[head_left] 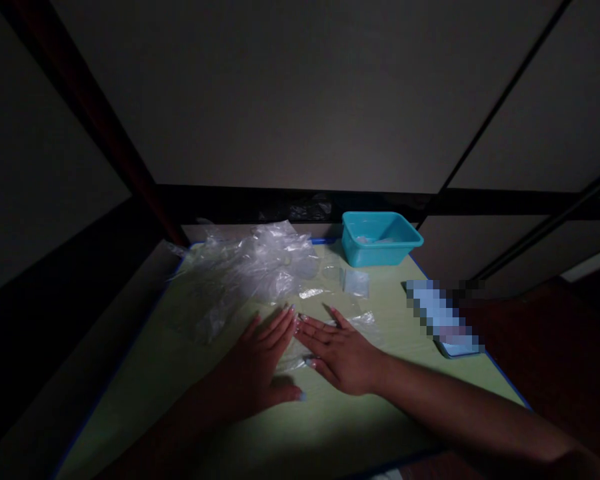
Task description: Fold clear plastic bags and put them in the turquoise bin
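Observation:
My left hand (260, 357) lies flat with its fingers stretched forward and its thumb out to the side. Beside it my right hand (343, 350) is also spread flat, and the fingertips of both meet near the middle of the table. Under and around them is a clear plastic bag (366, 323), partly hidden by my right hand. Just beyond my left hand rises a crumpled heap of clear plastic bags (275, 260). A small folded plastic packet (356, 283) lies ahead of my right hand.
A turquoise plastic basin (383, 252) stands at the table's back right, with something pale inside. At the right edge lies a phone-like flat object (443, 319), blurred out. The yellow-green table (150, 393) has a blue rim and stands against pale panels (290, 100).

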### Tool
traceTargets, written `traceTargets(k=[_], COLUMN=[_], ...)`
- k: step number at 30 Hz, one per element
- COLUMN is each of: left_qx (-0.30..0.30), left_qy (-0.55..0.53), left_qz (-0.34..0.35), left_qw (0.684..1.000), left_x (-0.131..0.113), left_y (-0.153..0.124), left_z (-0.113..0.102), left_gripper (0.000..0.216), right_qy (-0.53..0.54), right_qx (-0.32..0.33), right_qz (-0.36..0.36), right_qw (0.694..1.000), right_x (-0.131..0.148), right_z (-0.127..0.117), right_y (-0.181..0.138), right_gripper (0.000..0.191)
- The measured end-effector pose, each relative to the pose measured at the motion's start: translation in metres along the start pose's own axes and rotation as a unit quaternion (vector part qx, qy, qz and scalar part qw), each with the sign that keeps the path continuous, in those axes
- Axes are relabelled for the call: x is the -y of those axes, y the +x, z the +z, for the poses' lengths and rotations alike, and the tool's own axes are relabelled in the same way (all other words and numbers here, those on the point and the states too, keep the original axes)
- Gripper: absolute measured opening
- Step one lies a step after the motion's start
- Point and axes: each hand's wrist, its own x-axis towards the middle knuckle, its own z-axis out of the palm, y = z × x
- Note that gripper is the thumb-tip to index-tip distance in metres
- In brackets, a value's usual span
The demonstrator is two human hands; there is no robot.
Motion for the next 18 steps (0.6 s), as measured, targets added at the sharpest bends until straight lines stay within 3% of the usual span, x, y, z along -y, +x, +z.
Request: traceTargets(k=[4,12,16,18], left_qx=[0.017,0.011,0.019,0.000], left_qy=[0.027,0.024,0.024,0.016], left_qz=[-0.041,-0.041,-0.053,-0.017], left_qw=[0.999,0.999,0.998,1.000], left_x=[-0.008,-0.001,-0.005,-0.004], left_y=[-0.001,-0.006,0.000,0.009], left_z=[0.007,0.009,-0.005,-0.015], left_gripper=[0.093,0.085,0.086,0.084], right_qy=[-0.003,-0.056,-0.095,-0.096], right_qx=[-0.010,0.013,0.004,-0.028], right_qz=[0.009,0.070,0.134,0.174], right_qw=[1.000,0.996,0.986,0.980], right_x=[0.000,-0.017,-0.031,-0.038], right_z=[0.001,-0.008,-0.025,-0.035], right_y=[0.000,-0.011,-0.028,-0.037], right_gripper=[0.058,0.064,0.060,0.055])
